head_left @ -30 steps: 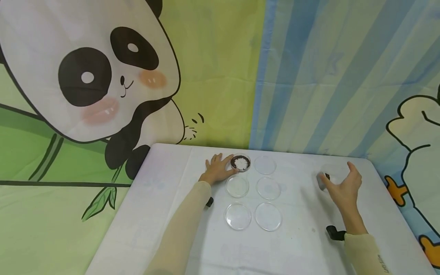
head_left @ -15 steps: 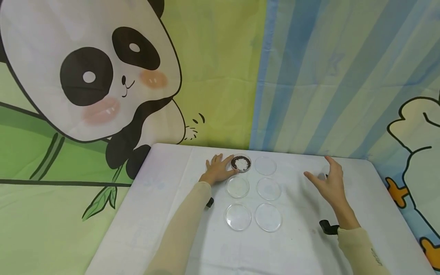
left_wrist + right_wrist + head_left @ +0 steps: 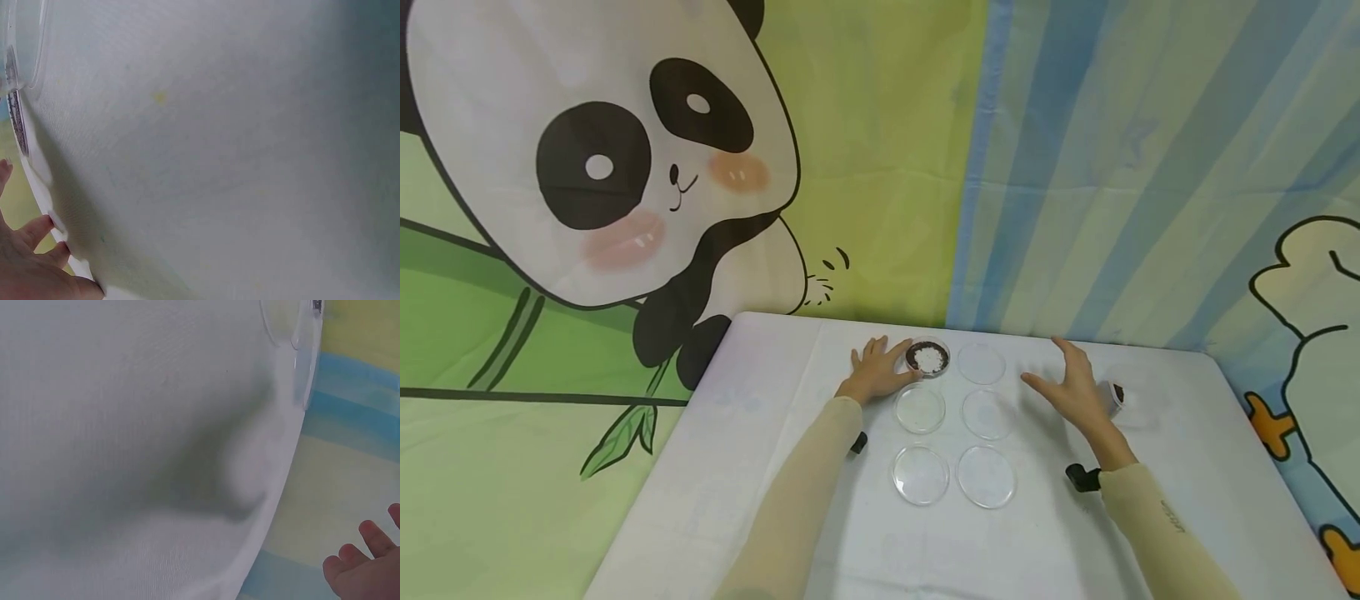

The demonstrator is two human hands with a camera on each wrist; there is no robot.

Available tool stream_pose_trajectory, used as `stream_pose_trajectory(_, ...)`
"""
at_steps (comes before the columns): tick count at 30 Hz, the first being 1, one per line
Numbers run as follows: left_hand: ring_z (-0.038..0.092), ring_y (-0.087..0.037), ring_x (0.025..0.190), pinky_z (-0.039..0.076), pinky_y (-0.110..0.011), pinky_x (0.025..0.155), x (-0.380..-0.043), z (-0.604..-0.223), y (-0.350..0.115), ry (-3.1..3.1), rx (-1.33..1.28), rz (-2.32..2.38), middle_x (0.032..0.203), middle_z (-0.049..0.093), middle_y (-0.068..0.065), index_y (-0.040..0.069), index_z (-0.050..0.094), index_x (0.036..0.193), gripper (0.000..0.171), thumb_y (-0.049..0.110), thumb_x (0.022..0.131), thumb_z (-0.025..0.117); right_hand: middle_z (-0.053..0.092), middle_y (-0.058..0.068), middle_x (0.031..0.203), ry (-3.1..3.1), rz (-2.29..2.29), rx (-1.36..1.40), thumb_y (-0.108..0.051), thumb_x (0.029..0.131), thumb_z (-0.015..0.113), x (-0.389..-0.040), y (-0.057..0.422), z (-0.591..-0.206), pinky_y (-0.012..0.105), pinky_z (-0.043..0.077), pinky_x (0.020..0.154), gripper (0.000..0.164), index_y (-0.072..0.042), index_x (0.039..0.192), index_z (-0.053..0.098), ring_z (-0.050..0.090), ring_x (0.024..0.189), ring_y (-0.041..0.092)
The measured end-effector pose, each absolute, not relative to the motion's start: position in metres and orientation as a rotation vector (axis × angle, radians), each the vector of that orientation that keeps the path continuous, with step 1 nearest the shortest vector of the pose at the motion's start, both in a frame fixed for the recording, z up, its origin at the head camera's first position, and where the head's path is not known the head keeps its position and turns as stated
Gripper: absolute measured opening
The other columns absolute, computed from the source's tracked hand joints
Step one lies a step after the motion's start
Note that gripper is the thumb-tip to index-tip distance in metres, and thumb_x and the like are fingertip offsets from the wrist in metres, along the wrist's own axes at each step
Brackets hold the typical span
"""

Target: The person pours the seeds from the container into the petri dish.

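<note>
A petri dish (image 3: 927, 357) with dark material and a white heap in it stands near the table's back edge. My left hand (image 3: 876, 372) holds it from the left, thumb and index finger at its rim, the other fingers spread. In the left wrist view, several fingertips (image 3: 59, 250) of that hand reach down to the cloth. My right hand (image 3: 1067, 392) is raised over the table right of the dishes, thumb and fingers apart, holding nothing. Behind its wrist, a small pale container (image 3: 1114, 397) with something dark at its end is partly hidden.
Several clear petri dishes stand in two columns: one (image 3: 981, 364) beside the filled dish, others (image 3: 921, 408) (image 3: 987, 477) nearer the front. White cloth covers the table (image 3: 760, 467). A printed panda curtain (image 3: 880, 167) hangs right behind the back edge.
My right hand has moved left, away from the small container and toward the dishes, staying spread. The left hand and the petri dishes have stayed in place.
</note>
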State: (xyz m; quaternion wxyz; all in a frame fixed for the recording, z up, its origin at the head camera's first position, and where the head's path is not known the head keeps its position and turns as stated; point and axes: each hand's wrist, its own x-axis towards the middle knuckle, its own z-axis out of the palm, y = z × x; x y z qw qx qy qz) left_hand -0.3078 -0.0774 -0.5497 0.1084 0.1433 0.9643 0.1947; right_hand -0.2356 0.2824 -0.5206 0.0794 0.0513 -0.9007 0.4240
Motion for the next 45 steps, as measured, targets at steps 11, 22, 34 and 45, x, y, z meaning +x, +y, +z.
stream_pose_trajectory(11, 0.011, -0.04, 0.149, 0.005, -0.071, 0.112, -0.309, -0.552, -0.079, 2.845, 0.415, 0.555, 0.162, 0.021, -0.017, 0.038, 0.03, 0.158, 0.079, 0.072, 0.09, 0.052, 0.026, 0.032, 0.155, -2.863, 1.242, 0.207, -0.033, 0.087, 0.08, -0.274, 0.266, -0.543, 0.066, 0.025, 0.109, 0.093, 0.005, 0.154, 0.027, 0.021, 0.141, 0.051)
stream_pose_trajectory(22, 0.011, -0.039, 0.15, 0.006, -0.07, 0.112, -0.309, -0.554, -0.077, 2.845, 0.424, 0.526, 0.163, 0.021, -0.016, 0.039, 0.028, 0.158, 0.08, 0.075, 0.089, 0.051, 0.034, 0.038, 0.148, -2.989, 1.108, 0.342, -0.027, 0.084, 0.082, -0.29, 0.258, -0.554, 0.065, 0.021, 0.111, 0.089, 0.01, 0.149, 0.034, 0.025, 0.137, 0.055)
stream_pose_trajectory(34, 0.011, -0.039, 0.15, 0.006, -0.07, 0.112, -0.311, -0.557, -0.079, 2.854, 0.436, 0.532, 0.163, 0.021, -0.016, 0.04, 0.028, 0.158, 0.082, 0.077, 0.088, 0.05, 0.034, 0.04, 0.145, -3.041, 0.981, 0.428, -0.037, 0.081, 0.083, -0.296, 0.251, -0.557, 0.067, 0.016, 0.109, 0.093, 0.01, 0.147, 0.036, 0.024, 0.134, 0.058)
stream_pose_trajectory(45, 0.009, -0.04, 0.15, 0.004, -0.07, 0.112, -0.313, -0.557, -0.079, 2.843, 0.432, 0.556, 0.163, 0.02, -0.016, 0.04, 0.028, 0.158, 0.082, 0.076, 0.088, 0.051, 0.028, 0.038, 0.147, -3.092, 0.915, 0.357, -0.046, 0.078, 0.083, -0.301, 0.25, -0.562, 0.074, 0.016, 0.104, 0.093, 0.004, 0.146, 0.043, 0.018, 0.136, 0.06)
